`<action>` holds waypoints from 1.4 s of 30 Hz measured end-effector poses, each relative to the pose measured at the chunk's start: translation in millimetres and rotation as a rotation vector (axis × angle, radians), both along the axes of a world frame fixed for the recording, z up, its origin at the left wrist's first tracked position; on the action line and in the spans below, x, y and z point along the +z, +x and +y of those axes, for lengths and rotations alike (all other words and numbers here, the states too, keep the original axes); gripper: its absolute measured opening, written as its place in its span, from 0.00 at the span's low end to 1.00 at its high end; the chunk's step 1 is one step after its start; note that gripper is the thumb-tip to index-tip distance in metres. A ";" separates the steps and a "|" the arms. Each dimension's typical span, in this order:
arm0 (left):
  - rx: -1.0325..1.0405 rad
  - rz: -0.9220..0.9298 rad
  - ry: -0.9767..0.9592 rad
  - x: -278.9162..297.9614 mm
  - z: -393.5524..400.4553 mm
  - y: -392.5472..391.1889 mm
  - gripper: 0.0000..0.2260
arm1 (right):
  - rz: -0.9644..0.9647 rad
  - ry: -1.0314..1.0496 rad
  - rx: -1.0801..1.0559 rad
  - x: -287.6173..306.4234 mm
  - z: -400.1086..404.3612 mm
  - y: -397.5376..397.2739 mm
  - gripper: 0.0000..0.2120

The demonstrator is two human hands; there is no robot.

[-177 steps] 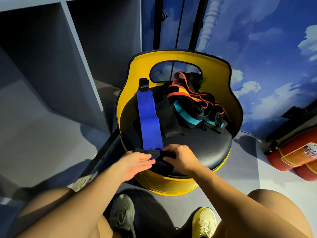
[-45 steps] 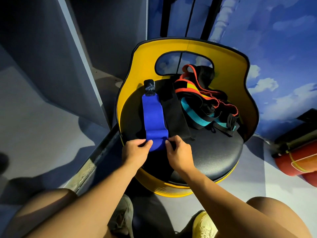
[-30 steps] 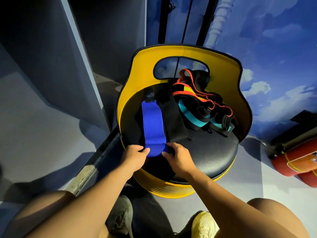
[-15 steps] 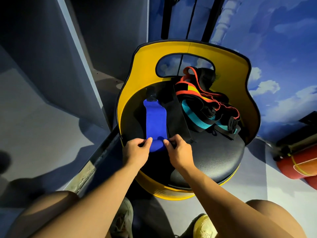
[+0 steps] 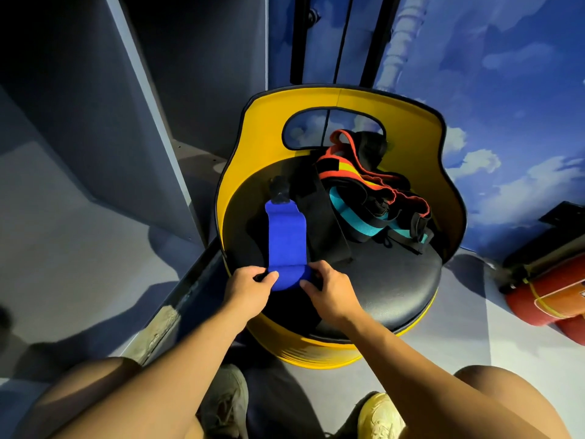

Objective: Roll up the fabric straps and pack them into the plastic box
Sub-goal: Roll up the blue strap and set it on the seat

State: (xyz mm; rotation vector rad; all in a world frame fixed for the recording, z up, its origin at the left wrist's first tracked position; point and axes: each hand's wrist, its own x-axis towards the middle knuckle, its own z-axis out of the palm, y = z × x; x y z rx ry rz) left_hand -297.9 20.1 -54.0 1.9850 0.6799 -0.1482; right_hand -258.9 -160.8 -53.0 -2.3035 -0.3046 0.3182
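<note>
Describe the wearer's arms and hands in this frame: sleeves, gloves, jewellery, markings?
Both forearms are bare up to the frame edge, with no sleeves in view. The left hand and right hand wear no gloves, and no rings, watch, wristband or markings show on either.

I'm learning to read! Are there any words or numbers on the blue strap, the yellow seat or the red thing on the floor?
Blue strap: no writing shows.
Yellow seat: no writing shows.
Red cylinder: its label sits at the picture's edge, too cut off and blurred to read.
So nothing here can be read.
</note>
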 end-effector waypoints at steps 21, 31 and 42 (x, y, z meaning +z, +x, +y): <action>0.021 0.010 -0.078 -0.4 0.5 19.1 0.23 | 0.030 0.048 -0.050 -5.1 14.0 18.2 0.20; -0.146 0.024 -0.050 8.3 11.5 1.5 0.18 | -0.086 -0.103 0.044 0.5 -7.4 10.9 0.25; 0.031 0.016 -0.020 7.7 0.7 26.8 0.12 | 0.036 -0.079 -0.017 -4.8 3.8 36.8 0.24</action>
